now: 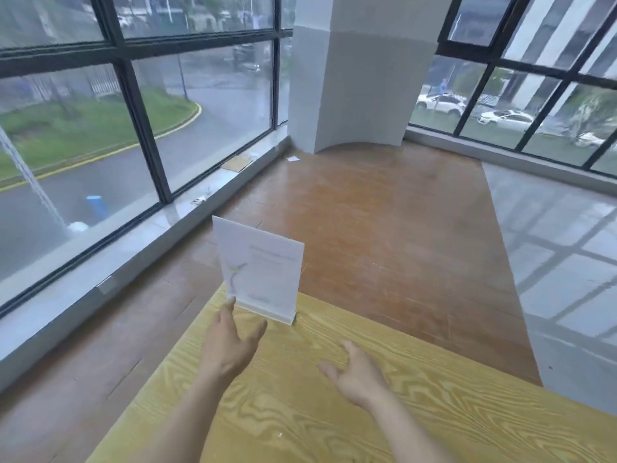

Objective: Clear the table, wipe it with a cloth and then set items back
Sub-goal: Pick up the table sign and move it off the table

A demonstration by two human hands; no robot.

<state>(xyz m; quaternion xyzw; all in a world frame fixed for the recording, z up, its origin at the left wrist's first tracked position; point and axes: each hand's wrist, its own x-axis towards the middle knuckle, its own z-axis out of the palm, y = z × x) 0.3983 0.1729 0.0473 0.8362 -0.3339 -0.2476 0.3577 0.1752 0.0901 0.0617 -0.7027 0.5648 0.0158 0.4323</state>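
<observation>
Open hands (pixel 230 345) (pixel 357 372), wood-grain table (pixel 434 412), upright white sign stand (pixel 260 269)

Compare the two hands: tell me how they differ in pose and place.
The left hand reaches farther forward, its fingertips at the base of the sign; the right hand hangs back, clear of it. The left hand's fingers point ahead toward the sign; the right hand's spread out sideways. Both are open, empty, and over the table.
</observation>
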